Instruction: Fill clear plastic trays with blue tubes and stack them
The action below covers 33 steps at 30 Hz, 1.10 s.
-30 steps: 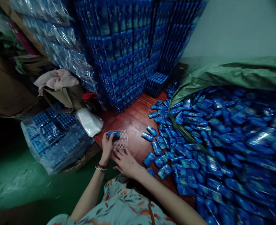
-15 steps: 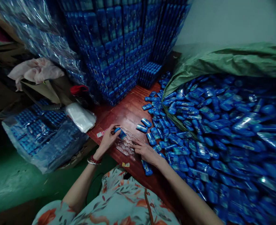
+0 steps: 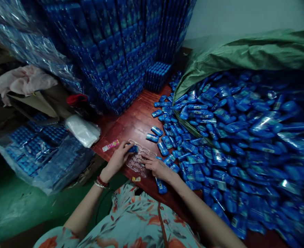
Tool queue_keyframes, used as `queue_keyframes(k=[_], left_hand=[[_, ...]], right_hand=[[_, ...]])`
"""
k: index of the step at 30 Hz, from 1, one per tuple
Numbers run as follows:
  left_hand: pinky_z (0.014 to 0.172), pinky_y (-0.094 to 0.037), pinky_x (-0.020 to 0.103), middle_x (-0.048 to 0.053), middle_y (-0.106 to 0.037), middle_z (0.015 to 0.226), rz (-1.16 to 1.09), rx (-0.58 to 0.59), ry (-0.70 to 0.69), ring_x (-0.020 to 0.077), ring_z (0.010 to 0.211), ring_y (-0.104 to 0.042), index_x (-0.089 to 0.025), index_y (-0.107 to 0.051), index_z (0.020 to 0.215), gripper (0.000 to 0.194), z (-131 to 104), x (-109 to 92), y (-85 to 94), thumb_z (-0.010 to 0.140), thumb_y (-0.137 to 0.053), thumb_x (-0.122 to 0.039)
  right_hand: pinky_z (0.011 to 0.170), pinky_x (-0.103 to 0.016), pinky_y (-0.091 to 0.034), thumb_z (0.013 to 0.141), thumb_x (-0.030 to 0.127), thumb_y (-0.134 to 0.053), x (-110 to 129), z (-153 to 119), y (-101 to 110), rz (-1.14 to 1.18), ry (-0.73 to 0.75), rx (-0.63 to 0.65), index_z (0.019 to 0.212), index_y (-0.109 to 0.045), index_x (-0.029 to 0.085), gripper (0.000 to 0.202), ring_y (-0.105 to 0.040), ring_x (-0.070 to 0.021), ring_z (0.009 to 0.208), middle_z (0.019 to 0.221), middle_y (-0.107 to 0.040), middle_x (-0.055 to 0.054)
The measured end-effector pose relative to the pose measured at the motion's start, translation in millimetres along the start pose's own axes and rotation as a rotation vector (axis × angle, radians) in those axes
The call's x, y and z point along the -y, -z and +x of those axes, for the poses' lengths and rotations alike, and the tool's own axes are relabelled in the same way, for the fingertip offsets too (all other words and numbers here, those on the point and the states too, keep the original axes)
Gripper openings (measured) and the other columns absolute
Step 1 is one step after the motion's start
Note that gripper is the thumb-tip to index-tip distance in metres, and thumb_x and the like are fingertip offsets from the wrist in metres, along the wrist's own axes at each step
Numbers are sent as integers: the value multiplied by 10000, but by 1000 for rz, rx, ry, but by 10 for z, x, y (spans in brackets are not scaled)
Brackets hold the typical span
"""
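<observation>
My left hand point(image 3: 118, 159) holds a small blue bottle point(image 3: 133, 148) between thumb and fingers, over the left part of a clear plastic tray point(image 3: 138, 160). My right hand point(image 3: 155, 166) rests on the tray's right side, its fingers reaching over the clear surface; whether they grip anything is too small to tell. The tray lies on a reddish-brown table point(image 3: 123, 127). Just beyond it sit two loose blue bottles point(image 3: 152, 137), and another blue bottle point(image 3: 161, 186) lies below my right wrist.
A big heap of blue bottles point(image 3: 219, 120) spills from a green sack point(image 3: 245, 51) on the right. Stacked blue packs point(image 3: 110, 44) rise behind. Clear plastic bags point(image 3: 82, 131), a pink-and-yellow packet point(image 3: 111, 145) and a wrapped pack point(image 3: 43, 155) are at left.
The camera view has shifted, so the background sits further left and higher. The blue bottle in my left hand appears lower and flatter against the tray. My right hand remains over the tray.
</observation>
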<state>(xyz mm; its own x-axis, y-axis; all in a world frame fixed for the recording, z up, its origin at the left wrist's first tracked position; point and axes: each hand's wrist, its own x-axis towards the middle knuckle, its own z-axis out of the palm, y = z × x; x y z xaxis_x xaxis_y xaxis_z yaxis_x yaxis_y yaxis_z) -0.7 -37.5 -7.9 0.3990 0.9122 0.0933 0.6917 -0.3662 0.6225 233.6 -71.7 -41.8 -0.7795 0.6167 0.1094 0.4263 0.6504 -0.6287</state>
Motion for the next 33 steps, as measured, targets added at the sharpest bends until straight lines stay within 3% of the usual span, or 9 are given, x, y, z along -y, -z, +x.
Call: queue_keyframes(k=[3, 10, 15, 18, 20, 24, 27, 30, 33], left_hand=[[844, -484, 320, 85, -531, 1131, 127, 91, -30, 204, 963, -578, -230, -515, 1221, 330, 95, -62, 67, 906, -418, -207], [847, -472, 325, 104, -547, 1062, 487, 424, -135, 191, 917, -567, -157, -514, 1098, 389, 415, -186, 132, 805, -347, 38], [828, -480, 366, 154, -570, 1032, 611, 612, -163, 225, 905, -577, -90, -536, 1017, 238, 583, -378, 131, 847, -388, -14], [812, -484, 364, 163, -584, 1006, 626, 637, -148, 237, 905, -580, -71, -539, 1018, 211, 634, -456, 111, 865, -396, -38], [798, -489, 363, 163, -586, 1004, 625, 623, -144, 238, 897, -584, -68, -537, 1025, 228, 633, -463, 102, 864, -381, -25], [764, -497, 370, 168, -579, 1009, 619, 569, -136, 243, 880, -591, -76, -531, 1029, 273, 591, -437, 90, 849, -343, 6], [757, -503, 359, 162, -582, 1015, 597, 549, -111, 231, 870, -600, -88, -529, 1031, 285, 574, -451, 93, 849, -332, 10], [755, -508, 333, 153, -590, 1011, 618, 554, -97, 219, 878, -610, -88, -528, 1044, 295, 574, -488, 110, 844, -340, 16], [746, -509, 320, 148, -594, 999, 641, 550, -99, 219, 887, -617, -88, -529, 1053, 300, 576, -514, 129, 841, -345, 17]], right_hand=[[1084, -384, -368, 692, -103, -384, -2, 7, 0, 5, 1, -5, 820, -658, 161, 401, -295, -172, 1371, 1273, -602, -39], [1117, -390, -314, 676, -86, -439, -39, 8, -8, 13, 15, 20, 817, -647, 149, 344, -270, -178, 1382, 1278, -597, -61], [1088, -377, -349, 672, -82, -449, -55, 17, -23, 16, 2, 37, 832, -650, 165, 356, -304, -179, 1369, 1241, -622, -57], [1056, -368, -379, 684, -59, -453, -25, 10, -32, 21, 18, -18, 859, -645, 173, 348, -365, -189, 1335, 1195, -643, -55], [1002, -341, -423, 712, -20, -456, -12, 23, 5, 21, -17, -139, 890, -630, 180, 319, -486, -188, 1227, 1139, -658, -58], [887, -355, -446, 805, 60, -421, -99, 189, 250, -196, -401, -410, 1020, -595, 178, 300, -553, -210, 1022, 1029, -642, -91], [876, -401, -409, 849, 106, -423, -248, 404, 487, -454, -594, -277, 1149, -547, 158, 328, -499, -262, 1060, 1098, -593, -136], [904, -417, -376, 884, 95, -362, -352, 545, 634, -555, -591, -116, 1159, -538, 126, 328, -510, -260, 1031, 1094, -585, -161], [933, -386, -365, 903, 78, -320, -326, 504, 684, -525, -531, -87, 1240, -474, 133, 375, -525, -230, 1046, 1130, -588, -141]])
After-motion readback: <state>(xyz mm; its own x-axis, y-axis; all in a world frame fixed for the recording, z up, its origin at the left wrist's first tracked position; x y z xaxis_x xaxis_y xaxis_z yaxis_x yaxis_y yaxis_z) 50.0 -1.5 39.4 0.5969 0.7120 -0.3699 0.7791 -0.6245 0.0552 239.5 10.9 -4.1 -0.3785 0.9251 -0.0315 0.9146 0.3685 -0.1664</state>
